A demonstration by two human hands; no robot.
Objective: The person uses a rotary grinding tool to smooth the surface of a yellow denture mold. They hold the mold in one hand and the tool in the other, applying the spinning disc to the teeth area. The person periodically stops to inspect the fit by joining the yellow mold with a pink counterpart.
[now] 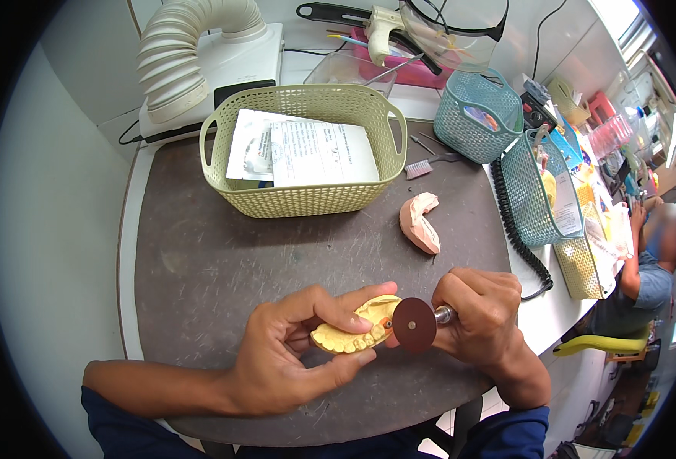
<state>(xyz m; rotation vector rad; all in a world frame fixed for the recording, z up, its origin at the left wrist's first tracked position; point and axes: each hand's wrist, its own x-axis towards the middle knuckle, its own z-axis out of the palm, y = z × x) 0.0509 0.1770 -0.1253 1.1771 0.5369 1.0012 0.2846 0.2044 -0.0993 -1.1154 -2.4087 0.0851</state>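
My left hand (300,344) is closed around a yellow dental cast (346,336), a plaster arch with a row of teeth along its near edge. A small orange spot shows at the cast's right end. In my right hand (479,317) is a rotary handpiece (445,314) with a silver metal nose, most of its body hidden by my fingers. A dark red-brown cutting disc (414,325) is mounted on its tip, right beside the orange spot; whether they touch I cannot tell. Beyond my hands a pink dental cast (419,222) lies on the dark table.
A green basket (307,200) with papers and packets stands behind my hands. A small brush (422,168) and a blue basket (479,115) are at the back right. A black coiled cord (515,229) runs down the right edge. Another person (651,268) sits farther right.
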